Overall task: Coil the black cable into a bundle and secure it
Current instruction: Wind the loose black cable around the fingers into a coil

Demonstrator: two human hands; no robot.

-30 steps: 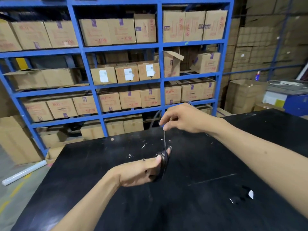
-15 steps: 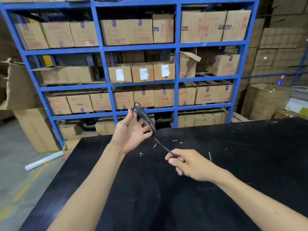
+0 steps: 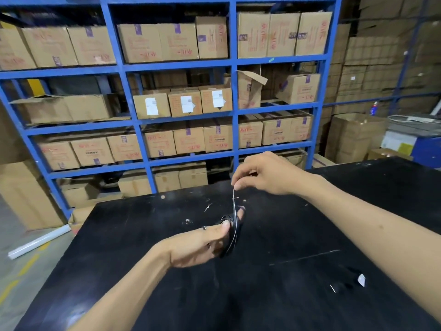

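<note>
The black cable [image 3: 231, 235] is wound into a small coil around the fingers of my left hand [image 3: 198, 244], held just above the black table [image 3: 262, 295] near its middle. My thumb presses on the coil's top. One loose strand rises straight up from the coil to my right hand [image 3: 265, 174], which pinches it between thumb and fingertips about a hand's width above the coil. The strand is taut and nearly vertical.
Small white scraps [image 3: 361, 280] and bits of debris [image 3: 207, 207] lie scattered on the table. Beyond the far edge stands a blue rack [image 3: 232, 111] filled with cardboard boxes. More boxes [image 3: 353, 139] are stacked at the right. A white roll [image 3: 39, 243] lies on the floor at left.
My left hand came down from a raised position to just above the table with the coil. My right hand rose from low on the table to above the coil, pulling the strand upright.
</note>
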